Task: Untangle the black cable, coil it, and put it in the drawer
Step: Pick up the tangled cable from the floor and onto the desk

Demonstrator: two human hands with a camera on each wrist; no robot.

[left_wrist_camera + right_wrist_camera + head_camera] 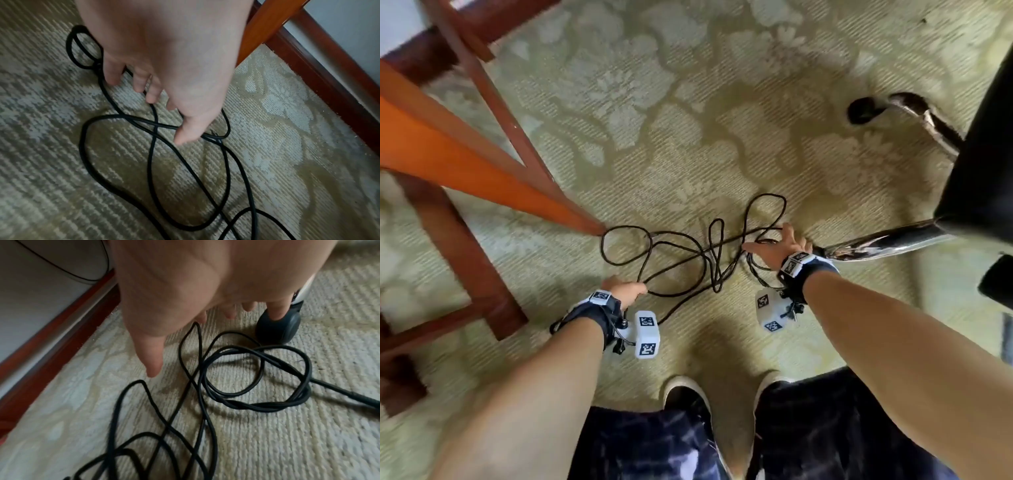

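The black cable lies in tangled loops on the patterned carpet in front of my feet. My left hand reaches down at the near left end of the tangle. In the left wrist view its fingers hang loosely straight over the cable and the thumb tip touches a strand, without a grip. My right hand hovers over the right end with its fingers spread. In the right wrist view that hand is just above a small twisted coil of the cable and holds nothing. No drawer is in view.
Reddish wooden furniture legs stand to the left, one foot touching the cable's left loop. A chrome chair leg and black caster sit right beside my right hand. A wooden baseboard runs along the wall. My shoes are near.
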